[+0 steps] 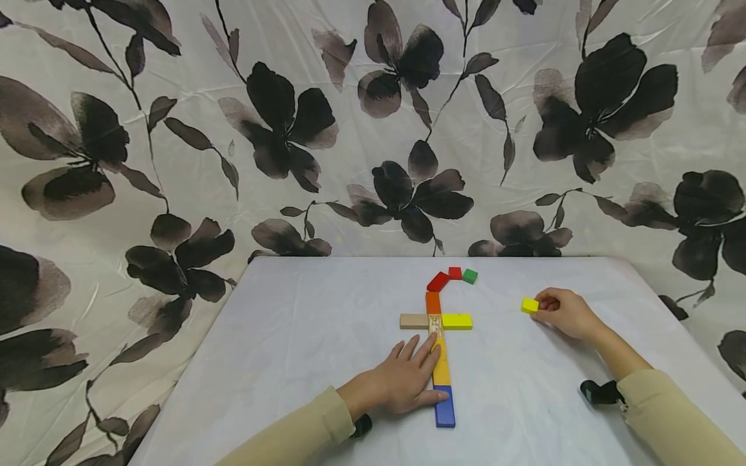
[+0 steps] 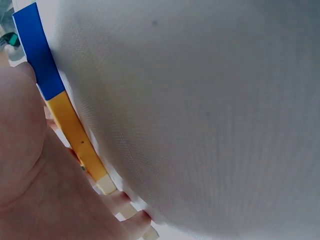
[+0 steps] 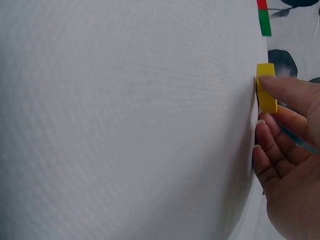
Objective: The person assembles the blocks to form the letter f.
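Observation:
On the white table a line of wooden blocks forms a cross with a hooked top. My left hand (image 1: 402,383) lies over its lower part with fingers extended, touching the amber block (image 1: 441,372) and the blue block (image 1: 445,415). Above, a tan block (image 1: 413,321) and a long yellow block (image 1: 458,321) make the crossbar. An orange block (image 1: 433,303), two red blocks (image 1: 438,281) and a green block (image 1: 469,276) curve to the right. Off to the right, my right hand (image 1: 568,316) pinches a small yellow block (image 3: 267,88) between thumb and fingers.
A white cloth covers the table (image 1: 280,336). Behind it hangs a floral curtain (image 1: 350,142). Dark wrist-worn devices (image 1: 600,392) sit under both sleeves, close to the tabletop.

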The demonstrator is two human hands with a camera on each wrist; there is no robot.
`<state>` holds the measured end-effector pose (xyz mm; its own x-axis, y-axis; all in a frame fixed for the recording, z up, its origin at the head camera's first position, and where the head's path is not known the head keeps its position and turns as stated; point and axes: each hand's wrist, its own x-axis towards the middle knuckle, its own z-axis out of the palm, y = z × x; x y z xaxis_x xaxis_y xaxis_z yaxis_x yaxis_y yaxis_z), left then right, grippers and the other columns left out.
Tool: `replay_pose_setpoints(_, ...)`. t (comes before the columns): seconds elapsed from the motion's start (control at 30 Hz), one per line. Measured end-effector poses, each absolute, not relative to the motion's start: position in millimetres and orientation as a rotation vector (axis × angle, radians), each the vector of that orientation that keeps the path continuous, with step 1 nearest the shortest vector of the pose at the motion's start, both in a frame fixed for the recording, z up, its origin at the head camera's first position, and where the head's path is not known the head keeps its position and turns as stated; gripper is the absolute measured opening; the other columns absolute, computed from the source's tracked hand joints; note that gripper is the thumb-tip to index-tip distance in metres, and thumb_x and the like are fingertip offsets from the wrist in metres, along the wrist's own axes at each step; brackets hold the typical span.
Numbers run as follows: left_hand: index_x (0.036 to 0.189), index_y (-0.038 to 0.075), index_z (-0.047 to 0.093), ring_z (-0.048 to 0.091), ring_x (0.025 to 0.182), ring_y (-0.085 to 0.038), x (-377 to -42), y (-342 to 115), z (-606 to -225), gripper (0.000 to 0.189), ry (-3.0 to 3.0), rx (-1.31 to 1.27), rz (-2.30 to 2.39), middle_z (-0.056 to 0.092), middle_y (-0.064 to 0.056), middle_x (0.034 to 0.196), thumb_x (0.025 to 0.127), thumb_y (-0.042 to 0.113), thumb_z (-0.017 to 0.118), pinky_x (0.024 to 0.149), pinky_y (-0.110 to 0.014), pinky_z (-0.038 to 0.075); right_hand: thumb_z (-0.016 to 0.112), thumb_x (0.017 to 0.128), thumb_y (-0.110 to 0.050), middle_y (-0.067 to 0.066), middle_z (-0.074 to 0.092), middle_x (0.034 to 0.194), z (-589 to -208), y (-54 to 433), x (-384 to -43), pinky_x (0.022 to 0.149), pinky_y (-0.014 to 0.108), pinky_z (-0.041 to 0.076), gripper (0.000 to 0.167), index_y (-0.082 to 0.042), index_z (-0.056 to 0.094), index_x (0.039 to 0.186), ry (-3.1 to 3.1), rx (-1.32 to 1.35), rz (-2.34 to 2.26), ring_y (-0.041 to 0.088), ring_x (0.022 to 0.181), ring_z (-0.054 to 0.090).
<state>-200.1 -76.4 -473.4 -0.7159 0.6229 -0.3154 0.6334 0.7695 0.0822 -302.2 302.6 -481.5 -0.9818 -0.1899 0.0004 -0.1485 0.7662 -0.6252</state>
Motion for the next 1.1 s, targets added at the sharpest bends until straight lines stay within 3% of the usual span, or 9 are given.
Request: replay_pose_setpoints(1.1,0.166,0.015,0.015,0.013,0.157,-0.035,-199.8,-76.9,-471.8,0.092,2.635,0.966,-0.054,-0.002,-0.004,0.173,0.098,0.077,0.027,0.123,-0.056,0.021,0.081,0.087,-0.013,0.013,0.067,0.092,-472.9,247.4,-313.5,0.073,0.031,0.051,0.033,0.009,0.067,0.108,2.938,-0.280,-1.128,0.024,0.083,0.060)
